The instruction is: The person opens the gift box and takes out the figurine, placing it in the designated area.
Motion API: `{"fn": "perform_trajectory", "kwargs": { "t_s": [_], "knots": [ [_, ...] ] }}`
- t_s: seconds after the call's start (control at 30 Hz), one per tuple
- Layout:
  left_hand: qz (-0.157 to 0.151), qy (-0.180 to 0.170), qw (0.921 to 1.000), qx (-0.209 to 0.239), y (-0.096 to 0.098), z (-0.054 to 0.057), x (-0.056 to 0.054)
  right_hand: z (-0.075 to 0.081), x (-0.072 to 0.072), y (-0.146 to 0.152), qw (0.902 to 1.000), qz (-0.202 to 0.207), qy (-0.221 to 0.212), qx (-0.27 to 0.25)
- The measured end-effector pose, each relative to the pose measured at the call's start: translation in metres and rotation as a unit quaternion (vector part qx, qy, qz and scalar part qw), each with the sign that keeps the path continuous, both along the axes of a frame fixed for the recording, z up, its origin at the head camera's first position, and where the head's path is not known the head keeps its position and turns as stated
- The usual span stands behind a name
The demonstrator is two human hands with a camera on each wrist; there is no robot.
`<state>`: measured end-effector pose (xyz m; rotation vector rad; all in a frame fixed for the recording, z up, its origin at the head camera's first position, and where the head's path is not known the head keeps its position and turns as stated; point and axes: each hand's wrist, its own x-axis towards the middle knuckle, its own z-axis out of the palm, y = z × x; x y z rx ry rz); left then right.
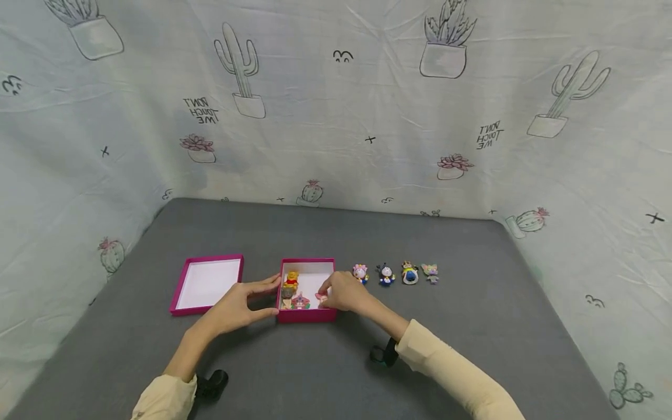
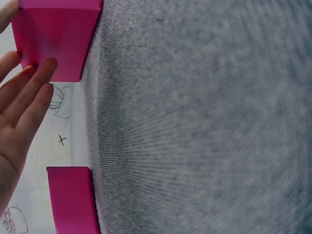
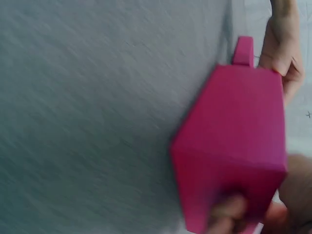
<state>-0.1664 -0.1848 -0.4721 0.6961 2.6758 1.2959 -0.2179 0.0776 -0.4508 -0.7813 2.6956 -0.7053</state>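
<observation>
An open magenta box (image 1: 307, 316) with a white inside stands on the table in the head view. At its left wall is my left hand (image 1: 233, 304), fingers nearly straight and touching the outside. My right hand (image 1: 346, 291) reaches over the right wall and pinches a small pink figurine (image 1: 320, 298), partly hidden by the fingers. In the left part of the box are a yellow-and-red bear figurine (image 1: 291, 279), a brown-haired figurine (image 1: 287, 293) and a pink-eared figurine (image 1: 301, 301). In the right wrist view, blurred fingertips (image 3: 229, 208) lie against the box's outer side.
The box's lid (image 1: 181, 286) lies inside up to the left. Right of the box is a row of figurines: a pink-and-white one (image 1: 360, 273), a black-and-white one (image 1: 385, 275), a yellow-and-blue one (image 1: 410, 273) and a greenish-pink one (image 1: 431, 273). Printed cloth (image 1: 315, 116) hangs behind the grey table (image 1: 315, 373).
</observation>
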Motion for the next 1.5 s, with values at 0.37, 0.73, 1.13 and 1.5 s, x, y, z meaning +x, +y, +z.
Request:
{"fn": "perform_trajectory", "kwargs": {
  "t_s": [0.37,0.73,1.13,1.5],
  "knots": [
    [0.0,0.003,1.0,0.006,0.002,-0.005,0.002,0.002,-0.004,0.001,0.9991,-0.003,-0.025,0.034],
    [0.001,0.004,1.0,0.006,0.0,-0.005,0.002,0.004,-0.001,-0.003,0.9984,-0.012,-0.007,0.055],
    [0.002,0.001,1.0,0.004,-0.001,-0.005,0.002,0.005,-0.002,-0.004,0.998,-0.009,-0.014,0.061],
    [0.005,-0.001,1.0,0.0,-0.001,-0.004,0.002,0.002,0.001,0.0,0.9986,-0.011,0.051,0.013]
  ]
}}
